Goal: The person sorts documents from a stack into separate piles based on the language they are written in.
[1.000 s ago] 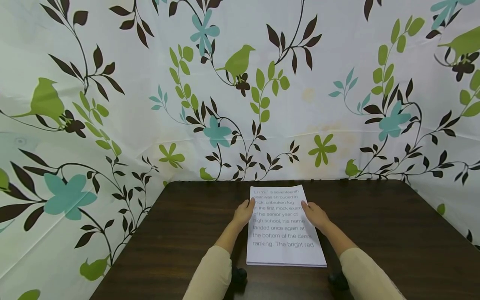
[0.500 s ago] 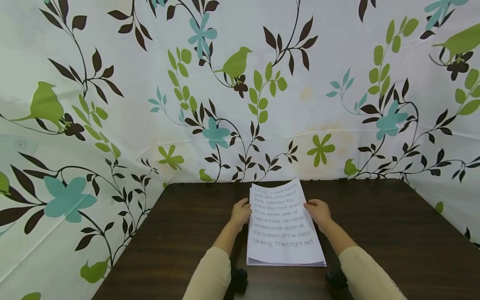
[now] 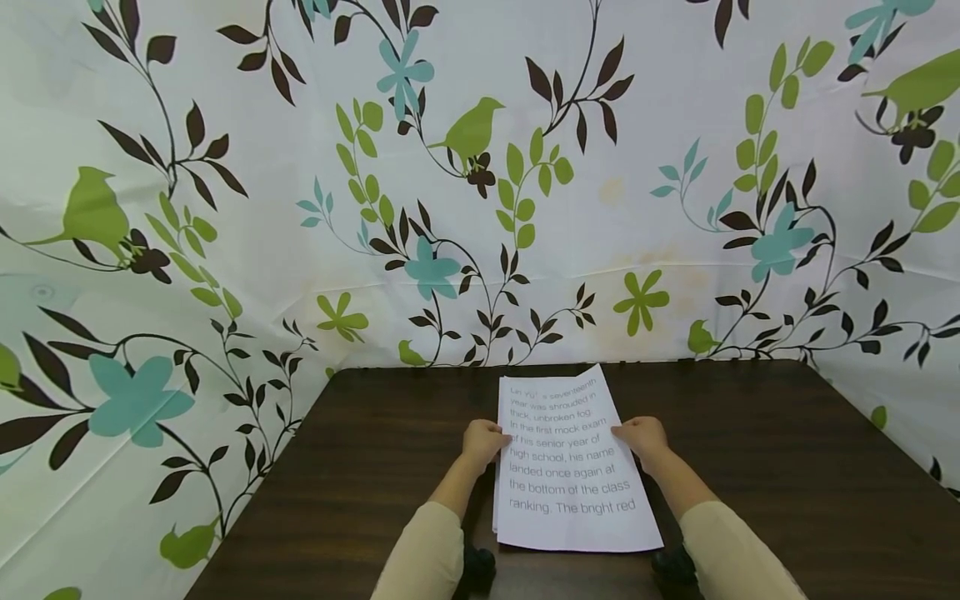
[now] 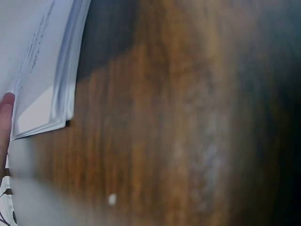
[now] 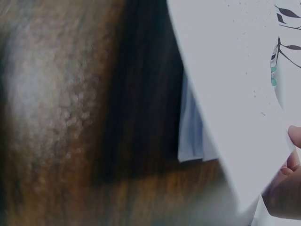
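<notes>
A white printed sheet of paper (image 3: 562, 529) with large grey text lies over a stack of paper (image 5: 190, 136), raised from it in the right wrist view. My left hand (image 3: 482, 442) pinches the sheet's left edge, and one of its fingers (image 4: 5, 117) shows beside the paper in the left wrist view. On the opposite side, my right hand (image 3: 643, 437) pinches the right edge with thumb and curled fingers. The sheet's far right corner bends upward. In the head view the sheet hides most of the stack, leaving a thin strip along the left.
A dark wood-grain table (image 3: 787, 483) extends around the paper. Behind it hangs a white cloth (image 3: 600, 208) printed with birds, leaves and flowers. Dark rounded objects (image 3: 477, 568) sit under the forearms. A small white speck (image 4: 112, 199) shows on the table in the left wrist view.
The top sheet has come up off the stack, its far edge curling first. Both hands have then moved nearer the body with it, so its near edge now extends past the stack.
</notes>
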Demonstrator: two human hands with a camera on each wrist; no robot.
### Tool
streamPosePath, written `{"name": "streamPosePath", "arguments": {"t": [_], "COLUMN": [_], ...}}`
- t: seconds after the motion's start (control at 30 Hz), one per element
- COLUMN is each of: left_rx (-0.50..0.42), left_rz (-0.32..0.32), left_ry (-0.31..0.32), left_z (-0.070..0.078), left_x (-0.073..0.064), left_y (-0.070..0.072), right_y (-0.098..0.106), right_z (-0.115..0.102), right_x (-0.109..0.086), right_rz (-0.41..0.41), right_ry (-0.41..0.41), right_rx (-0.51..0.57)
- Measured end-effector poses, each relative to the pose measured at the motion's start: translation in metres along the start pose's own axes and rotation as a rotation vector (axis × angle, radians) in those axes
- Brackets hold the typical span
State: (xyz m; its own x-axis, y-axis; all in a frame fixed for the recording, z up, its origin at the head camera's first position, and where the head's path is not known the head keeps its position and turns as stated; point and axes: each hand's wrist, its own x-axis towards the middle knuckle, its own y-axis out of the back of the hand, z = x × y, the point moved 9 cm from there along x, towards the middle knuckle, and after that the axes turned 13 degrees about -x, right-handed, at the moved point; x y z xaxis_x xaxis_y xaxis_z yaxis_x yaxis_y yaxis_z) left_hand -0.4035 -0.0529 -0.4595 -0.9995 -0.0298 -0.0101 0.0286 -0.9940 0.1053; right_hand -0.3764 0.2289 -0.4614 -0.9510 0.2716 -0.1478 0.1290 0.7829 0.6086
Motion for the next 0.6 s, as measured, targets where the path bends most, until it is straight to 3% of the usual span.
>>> {"name": "streamPosePath", "arguments": {"t": [0.3,0.6], "left_rx": [0.035,-0.046], "left_rz": [0.019,0.008], "left_ry": [-0.002,0.031], "left_z": [0.0003,-0.0053], "left_x": [0.0002,0.0042], "left_y": [0.0014,0.0019], "right_y": [-0.0012,0.0035], "right_z": [0.0086,0.0057], "right_x": [0.0057,-0.0007], "right_rz": [0.013,0.009], "right_ry": [-0.03,-0.049], "right_rx": [0.0,0.014]}}
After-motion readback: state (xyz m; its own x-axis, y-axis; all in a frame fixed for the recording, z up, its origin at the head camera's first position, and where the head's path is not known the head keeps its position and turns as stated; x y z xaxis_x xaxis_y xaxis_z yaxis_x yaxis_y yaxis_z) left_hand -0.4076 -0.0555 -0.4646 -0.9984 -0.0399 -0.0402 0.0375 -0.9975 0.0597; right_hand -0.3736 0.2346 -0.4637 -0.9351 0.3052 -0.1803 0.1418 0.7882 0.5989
